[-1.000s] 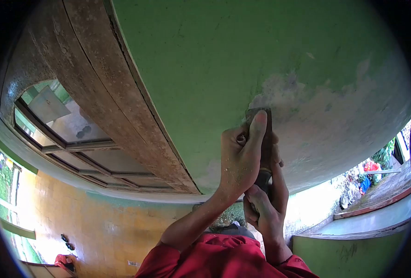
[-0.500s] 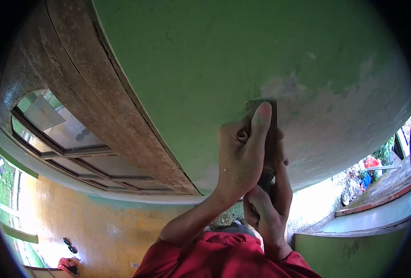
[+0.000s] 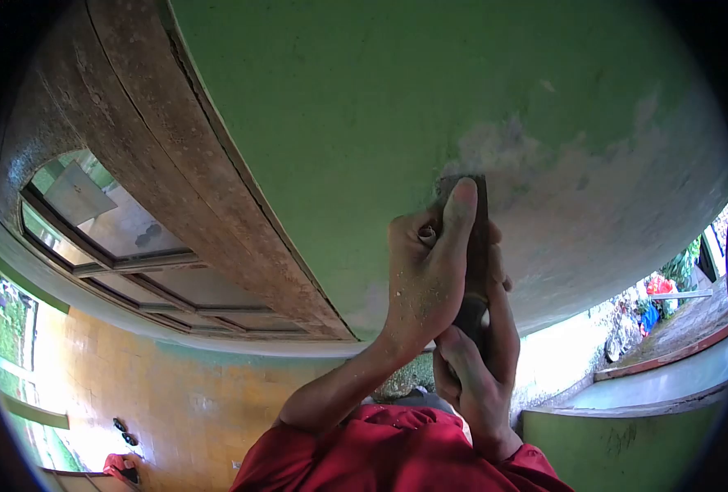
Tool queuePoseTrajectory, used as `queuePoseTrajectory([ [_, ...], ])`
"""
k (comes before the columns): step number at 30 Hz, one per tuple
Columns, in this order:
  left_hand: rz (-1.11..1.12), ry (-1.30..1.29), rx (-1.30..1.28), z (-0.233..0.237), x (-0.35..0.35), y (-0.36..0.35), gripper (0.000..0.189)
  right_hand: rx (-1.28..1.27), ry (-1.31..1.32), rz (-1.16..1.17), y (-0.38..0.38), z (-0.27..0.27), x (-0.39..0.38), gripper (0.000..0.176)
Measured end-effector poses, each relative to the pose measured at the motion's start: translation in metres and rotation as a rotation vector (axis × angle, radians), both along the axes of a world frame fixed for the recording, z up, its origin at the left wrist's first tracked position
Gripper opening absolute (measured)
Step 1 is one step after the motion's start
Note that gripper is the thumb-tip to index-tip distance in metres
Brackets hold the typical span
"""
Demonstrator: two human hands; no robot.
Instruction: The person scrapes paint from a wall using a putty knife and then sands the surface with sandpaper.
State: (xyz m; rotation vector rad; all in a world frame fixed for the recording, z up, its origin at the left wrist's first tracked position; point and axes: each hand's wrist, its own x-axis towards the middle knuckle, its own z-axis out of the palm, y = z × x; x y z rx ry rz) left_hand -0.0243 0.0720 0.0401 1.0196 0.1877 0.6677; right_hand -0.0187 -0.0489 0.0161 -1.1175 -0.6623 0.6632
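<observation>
A dark flat-bladed scraper (image 3: 476, 238) lies with its end against the green wall (image 3: 339, 123), at the edge of a patch of bare grey plaster (image 3: 577, 189). My left hand (image 3: 429, 271) grips the blade from the left, its thumb stretched up along the blade near the tip. Lower down, my right hand (image 3: 483, 369) is wrapped round the tool near its handle, with fingers reaching up the right side. Pale flecks speckle my left hand and wrist. My palms hide part of the tool.
A worn wooden frame (image 3: 175, 156) with glass panes runs along the left. Below are a yellowish tiled floor (image 3: 175, 402), dark sandals (image 3: 125, 432) and a red item (image 3: 120, 467). At the lower right stands a green low wall (image 3: 618, 451) with a pale ledge.
The view has shifted very slightly. Both hands keep their hold on the scraper, whose tip stays by the plaster edge with only a slight move.
</observation>
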Motion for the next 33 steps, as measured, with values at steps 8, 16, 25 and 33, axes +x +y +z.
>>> queuePoseTrajectory([
  [8, 0.095, 0.029, 0.106, -0.001, 0.002, 0.001, 0.052, -0.004, 0.007, -0.027, 0.001, -0.003, -0.001, 0.075],
  [16, 0.111, -0.025, 0.191, -0.002, 0.007, 0.009, 0.052, -0.005, 0.069, -0.004, 0.002, -0.004, -0.001, 0.074],
  [25, 0.095, -0.026, 0.106, 0.005, 0.003, 0.004, 0.05, 0.022, 0.049, -0.011, 0.003, 0.006, -0.002, 0.075],
  [33, 0.1, -0.061, 0.096, 0.004, 0.003, 0.003, 0.049, 0.077, 0.11, -0.028, 0.006, -0.002, -0.004, 0.071],
])
